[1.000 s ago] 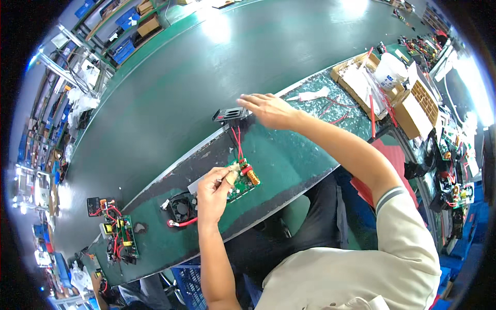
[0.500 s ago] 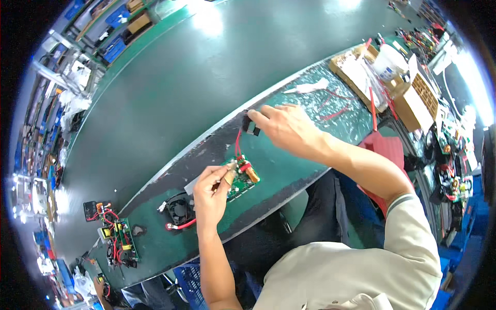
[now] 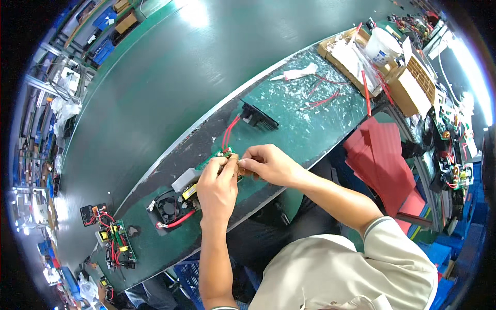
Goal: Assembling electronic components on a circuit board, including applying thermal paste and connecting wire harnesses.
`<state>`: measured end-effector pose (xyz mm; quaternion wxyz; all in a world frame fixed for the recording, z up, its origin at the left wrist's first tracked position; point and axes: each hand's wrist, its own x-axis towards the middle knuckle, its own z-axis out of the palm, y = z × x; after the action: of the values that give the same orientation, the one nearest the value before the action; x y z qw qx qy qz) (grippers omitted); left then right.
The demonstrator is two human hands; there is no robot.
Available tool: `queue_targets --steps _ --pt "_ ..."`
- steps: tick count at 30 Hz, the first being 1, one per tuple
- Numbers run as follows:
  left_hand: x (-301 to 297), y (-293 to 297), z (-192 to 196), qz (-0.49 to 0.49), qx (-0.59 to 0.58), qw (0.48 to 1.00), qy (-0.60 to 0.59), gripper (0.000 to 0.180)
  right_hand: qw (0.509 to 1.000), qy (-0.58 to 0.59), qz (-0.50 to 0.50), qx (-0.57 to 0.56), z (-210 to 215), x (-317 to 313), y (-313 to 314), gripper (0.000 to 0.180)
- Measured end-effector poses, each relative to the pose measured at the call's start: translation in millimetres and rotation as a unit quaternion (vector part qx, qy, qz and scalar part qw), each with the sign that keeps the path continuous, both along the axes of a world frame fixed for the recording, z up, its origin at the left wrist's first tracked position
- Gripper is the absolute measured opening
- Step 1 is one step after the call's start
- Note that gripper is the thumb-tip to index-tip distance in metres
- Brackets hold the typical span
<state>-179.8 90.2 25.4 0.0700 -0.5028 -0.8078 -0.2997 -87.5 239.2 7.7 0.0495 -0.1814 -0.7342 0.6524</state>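
Note:
Both my hands work close together over a green circuit board (image 3: 219, 153) lying on the bench. My left hand (image 3: 218, 188) is closed, thumb and fingers pinched at a small tan piece by the board's upper part; what it grips is mostly hidden. Beside it my right hand (image 3: 274, 164) has its fingertips pinched at the same spot, and what they hold cannot be made out. Two red wires (image 3: 229, 132) run from the board to a black panel (image 3: 259, 117) resting on the bench. Left of the board are a yellow-wrapped component (image 3: 189, 192), a grey plate (image 3: 186, 180) and a black fan (image 3: 169, 206).
A thick red cable (image 3: 181, 221) lies by the fan. Another wired board assembly (image 3: 120, 240) sits at the left. To the right are a white tube (image 3: 297, 73), loose red wires (image 3: 323, 102), a cardboard tray (image 3: 330, 51), a white tub (image 3: 383, 46) and red sheets (image 3: 380, 160).
My right hand has let go of the black panel, which now lies flat on the bench, and has come down to the board beside my left hand. The view has shifted slightly.

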Motion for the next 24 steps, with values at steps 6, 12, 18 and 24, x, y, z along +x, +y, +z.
queue_targets --steps 6,12,18,24 --pt "2 -6 6 -0.020 -0.040 0.998 0.043 0.028 0.978 0.004 0.036 -0.206 -8 -2 -4 0.022" --pt "-7 -4 15 -0.040 -0.024 0.967 -0.250 0.027 0.983 0.048 0.016 -0.178 -21 3 -1 0.019" --pt "-10 -1 16 0.002 -0.022 0.972 -0.236 0.026 0.953 0.119 -0.165 0.224 4 16 12 0.029" --pt "-13 10 13 0.001 0.012 0.973 -0.229 0.024 0.899 0.146 -0.087 0.404 -36 -9 81 0.044"
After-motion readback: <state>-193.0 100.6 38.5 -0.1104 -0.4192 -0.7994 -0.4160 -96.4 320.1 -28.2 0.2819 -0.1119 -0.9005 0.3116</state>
